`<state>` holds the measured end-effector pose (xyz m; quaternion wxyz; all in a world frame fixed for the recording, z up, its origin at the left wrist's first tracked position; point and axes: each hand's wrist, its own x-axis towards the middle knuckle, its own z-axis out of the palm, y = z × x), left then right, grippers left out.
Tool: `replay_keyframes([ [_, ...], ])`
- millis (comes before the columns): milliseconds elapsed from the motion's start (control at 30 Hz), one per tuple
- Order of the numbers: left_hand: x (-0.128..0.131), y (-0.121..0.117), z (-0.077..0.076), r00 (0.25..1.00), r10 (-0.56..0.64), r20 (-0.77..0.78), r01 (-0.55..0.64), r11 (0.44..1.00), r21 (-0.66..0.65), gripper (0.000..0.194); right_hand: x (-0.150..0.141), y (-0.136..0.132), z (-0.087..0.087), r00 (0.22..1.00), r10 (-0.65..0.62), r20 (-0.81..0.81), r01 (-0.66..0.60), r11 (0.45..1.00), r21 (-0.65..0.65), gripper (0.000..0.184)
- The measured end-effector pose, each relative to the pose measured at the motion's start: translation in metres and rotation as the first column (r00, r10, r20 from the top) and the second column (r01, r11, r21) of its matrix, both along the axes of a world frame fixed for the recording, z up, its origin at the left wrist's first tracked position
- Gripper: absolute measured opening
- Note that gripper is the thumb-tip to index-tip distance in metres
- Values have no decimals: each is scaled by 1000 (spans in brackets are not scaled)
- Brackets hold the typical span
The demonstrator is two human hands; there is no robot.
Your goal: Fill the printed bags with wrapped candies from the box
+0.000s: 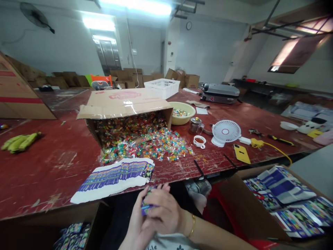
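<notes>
A small purple candy packet (146, 209) is held between my two hands, low in front of my body at the table's edge. My left hand (137, 219) cups it from the left and below. My right hand (165, 210), with a gold bangle at the wrist, closes over it and hides most of it. Just beyond them a fanned row of flat purple-and-white printed packets (114, 177) lies on the table. Behind that, a cardboard box (122, 100) on its side spills a heap of small wrapped colourful candies (161, 144).
Filled packets (73, 236) lie in a carton at lower left; flat printed packets (286, 189) fill another at right. On the red table stand a yellow bowl (183, 119), a teacup (199, 141), a glass teapot (195, 125), a white fan (225, 132), a yellow phone (241, 153) and bananas (20, 142).
</notes>
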<state>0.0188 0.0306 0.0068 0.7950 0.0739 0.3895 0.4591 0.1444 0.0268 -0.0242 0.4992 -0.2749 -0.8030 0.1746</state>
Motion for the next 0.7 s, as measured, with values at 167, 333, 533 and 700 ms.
replay_keyframes([
  [167, -2, -2, -1, 998, 55, 3, -55, 998, 18, 16, 52, 79, -17, 645, -764, 11, 670, 559, -489, 30],
  [333, 1, -4, -16, 967, -36, -252, 52, 997, 60, 34, 81, 141, -46, 576, -809, 115, 679, 395, -619, 32],
  [533, -10, 8, -30, 720, 279, -635, 125, 849, 514, 46, 85, 140, -58, 701, -708, 89, 530, 433, -729, 21],
  [700, -21, 15, -43, 530, 329, -782, 217, 838, 500, 51, 93, 137, -58, 646, -750, 145, 632, 418, -653, 33],
])
